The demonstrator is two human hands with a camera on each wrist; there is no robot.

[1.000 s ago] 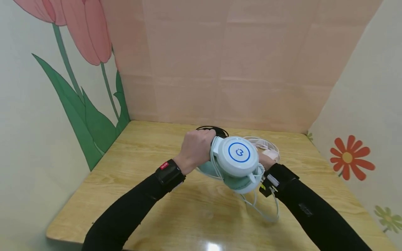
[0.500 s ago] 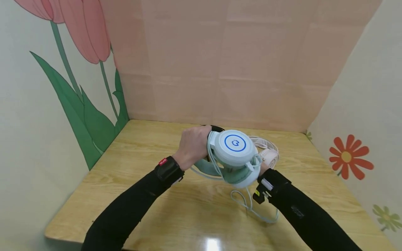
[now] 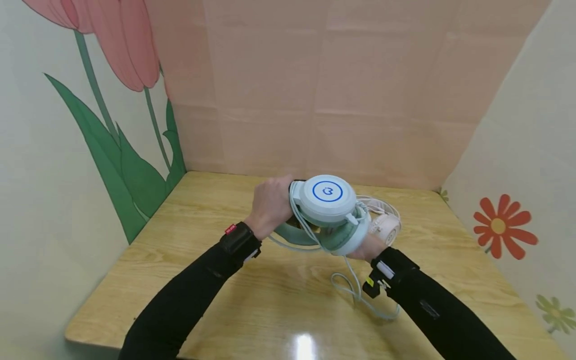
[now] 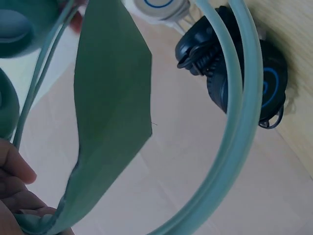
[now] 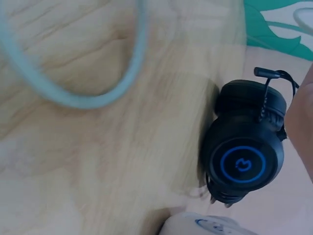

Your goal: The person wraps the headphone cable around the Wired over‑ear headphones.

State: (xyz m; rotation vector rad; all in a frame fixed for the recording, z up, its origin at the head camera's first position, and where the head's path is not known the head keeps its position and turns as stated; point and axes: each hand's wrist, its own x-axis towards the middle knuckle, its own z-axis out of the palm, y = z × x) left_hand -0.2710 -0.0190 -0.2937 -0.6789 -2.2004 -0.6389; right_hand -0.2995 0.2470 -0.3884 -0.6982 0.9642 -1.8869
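Note:
A pale blue-green headset [image 3: 326, 200] is held up over the table in the head view, one ear cup on top with a blue ring logo. My left hand [image 3: 271, 202] grips it at the headband side. The left wrist view shows that hand's fingers [image 4: 17, 166] curled at the padded green headband strip [image 4: 112, 98], with the outer double band arching beyond. My right hand [image 3: 370, 247] is right at the lower ear cup; its fingers are hidden behind, so I cannot tell its grip. The headset's cable [image 3: 360, 295] runs across the upper cup and trails onto the table.
A white headset [image 3: 385, 227] with its cable lies on the wooden table [image 3: 216, 290] behind my right hand. A black headset [image 5: 242, 147] with a microphone rests near the back wall, mostly hidden in the head view. Painted walls border both sides.
The pale headset and both hands have shifted away from me and left. My right hand has moved in under the lower ear cup, and the cable's loop lies on the table.

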